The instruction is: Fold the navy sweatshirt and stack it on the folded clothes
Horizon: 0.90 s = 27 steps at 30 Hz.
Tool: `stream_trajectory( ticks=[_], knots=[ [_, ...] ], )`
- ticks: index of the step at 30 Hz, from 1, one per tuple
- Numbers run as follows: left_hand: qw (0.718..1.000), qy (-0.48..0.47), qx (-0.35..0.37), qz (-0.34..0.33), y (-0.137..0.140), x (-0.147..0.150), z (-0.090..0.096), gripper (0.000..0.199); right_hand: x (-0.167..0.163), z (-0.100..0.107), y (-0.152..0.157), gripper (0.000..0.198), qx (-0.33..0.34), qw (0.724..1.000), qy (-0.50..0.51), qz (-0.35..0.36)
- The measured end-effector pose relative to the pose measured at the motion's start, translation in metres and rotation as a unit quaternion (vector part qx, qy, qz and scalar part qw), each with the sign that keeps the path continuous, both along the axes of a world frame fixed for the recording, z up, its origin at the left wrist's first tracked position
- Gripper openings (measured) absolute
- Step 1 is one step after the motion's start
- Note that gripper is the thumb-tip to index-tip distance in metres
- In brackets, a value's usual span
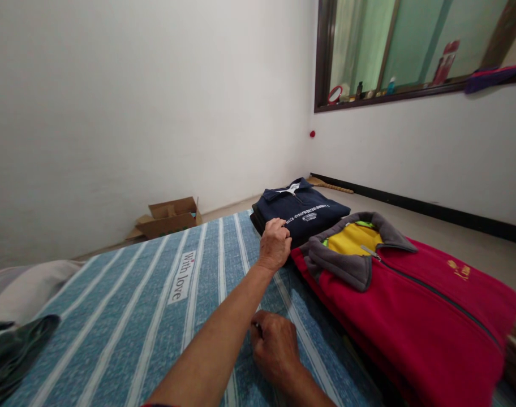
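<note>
My left hand (275, 246) reaches across to the near left corner of a folded navy zip-collar jacket (313, 212) with white lettering. Its fingers are curled against that edge, and their tips are partly hidden. Dark folded cloth shows beneath the jacket. Closer to me, my right hand (275, 343) is closed in a loose fist just above or on the blue striped sheet (207, 271); nothing shows in it. To the right of both hands lies a folded red jacket (431, 305) with a grey collar and yellow lining, on top of other clothes.
An open cardboard box (168, 217) stands beyond the bed by the wall. Dark green cloth (20, 350) and pale bedding (33, 285) are at the left. Small bottles and a red-rimmed mirror (335, 94) line the window sill at the upper right.
</note>
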<state>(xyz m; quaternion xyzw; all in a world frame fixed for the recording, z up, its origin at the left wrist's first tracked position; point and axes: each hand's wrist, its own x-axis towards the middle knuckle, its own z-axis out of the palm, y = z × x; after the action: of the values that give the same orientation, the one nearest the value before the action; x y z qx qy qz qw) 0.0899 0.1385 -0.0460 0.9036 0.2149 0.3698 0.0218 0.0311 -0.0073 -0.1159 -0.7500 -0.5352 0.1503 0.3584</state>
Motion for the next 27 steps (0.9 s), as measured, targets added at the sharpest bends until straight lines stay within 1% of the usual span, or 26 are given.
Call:
stream_trajectory(
  ticks=[6,9,14,18,20,23,27],
  knots=[
    [0.999,-0.011,-0.034,-0.006,0.004,0.003,-0.002,0.013,0.000,0.001,-0.001,0.019,-0.005,1.000,0.008,0.005],
    [0.998,-0.025,-0.053,-0.003,0.006,-0.002,0.000,0.014,0.000,0.000,0.000,0.019,-0.002,1.000,0.011,0.007],
    [0.996,-0.051,-0.078,0.012,0.000,-0.029,0.006,0.016,0.001,-0.003,0.000,0.020,-0.003,1.000,0.001,0.014],
    [0.993,-0.065,-0.102,0.013,-0.011,-0.055,0.008,0.017,0.002,0.000,-0.001,0.019,-0.009,1.000,-0.006,0.015],
    [0.992,-0.063,-0.111,0.012,-0.018,-0.060,0.009,0.018,0.002,0.000,-0.002,0.019,-0.010,1.000,-0.004,0.009],
    [0.993,-0.047,-0.107,0.018,-0.025,-0.052,0.010,0.018,0.002,-0.001,-0.003,0.019,-0.010,1.000,-0.003,0.005],
    [0.995,-0.030,-0.081,0.043,-0.026,-0.025,0.008,0.015,0.002,-0.003,-0.003,0.019,-0.004,1.000,0.002,0.010]
  ],
)
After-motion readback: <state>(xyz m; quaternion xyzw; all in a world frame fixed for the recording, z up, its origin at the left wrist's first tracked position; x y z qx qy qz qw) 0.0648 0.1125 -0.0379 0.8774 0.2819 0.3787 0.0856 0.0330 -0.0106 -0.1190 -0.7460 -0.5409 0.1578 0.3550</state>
